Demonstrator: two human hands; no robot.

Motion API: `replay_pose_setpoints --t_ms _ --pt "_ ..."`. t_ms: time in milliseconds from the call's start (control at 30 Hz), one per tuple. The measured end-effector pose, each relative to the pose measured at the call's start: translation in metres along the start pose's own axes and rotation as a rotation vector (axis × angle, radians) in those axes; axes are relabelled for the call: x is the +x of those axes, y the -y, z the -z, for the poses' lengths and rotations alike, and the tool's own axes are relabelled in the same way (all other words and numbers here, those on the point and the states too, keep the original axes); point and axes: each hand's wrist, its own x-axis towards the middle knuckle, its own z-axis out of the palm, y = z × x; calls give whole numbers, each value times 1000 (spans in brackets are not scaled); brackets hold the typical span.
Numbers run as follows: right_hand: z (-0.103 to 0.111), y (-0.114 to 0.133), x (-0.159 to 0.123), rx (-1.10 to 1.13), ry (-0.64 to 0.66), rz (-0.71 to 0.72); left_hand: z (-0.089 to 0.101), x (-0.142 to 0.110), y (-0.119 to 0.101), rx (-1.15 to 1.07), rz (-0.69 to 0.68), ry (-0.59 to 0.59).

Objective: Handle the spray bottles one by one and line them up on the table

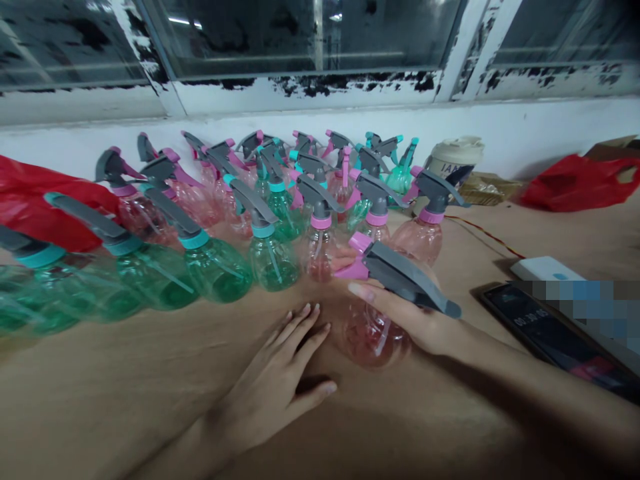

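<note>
Pink, see-through plastic forms the body of the spray bottle (365,337) that the right hand (417,323) clasps around its neck, under a grey trigger head (400,270) whose pink nozzle points left and away; whether the bottle's base touches the table (150,393) is hard to tell. The left hand (277,377) lies palm down on the wood-coloured tabletop, just left of that bottle, its fingers loosely spread and holding nothing; the two hands are apart. Beyond the left hand and out to its left runs a row of green spray bottles (220,277) with turquoise collars. Straight past the right hand stand pink spray bottles (320,250), with more of both colours crowded behind. Farther beyond the right hand is a white tub (453,160); to that hand's right lie a dark phone (530,323) showing a timer and, past it, a white device (545,269).
</note>
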Motion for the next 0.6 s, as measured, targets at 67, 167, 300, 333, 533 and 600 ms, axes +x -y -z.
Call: replay_pose_setpoints --t_ms 67,167,300,333,533,600 --pt "0 1 0 9 8 -20 1 0 0 5 3 1" --pt "1 2 0 29 16 -32 0 0 0 8 0 0" --pt "0 1 1 42 12 2 -1 -1 1 1 12 11" --pt "0 0 1 35 8 11 -1 -2 1 -2 15 17" --pt "2 -3 2 7 38 23 -2 -2 1 -17 15 12" --pt "2 -4 1 10 41 13 -3 -3 1 -20 21 13"
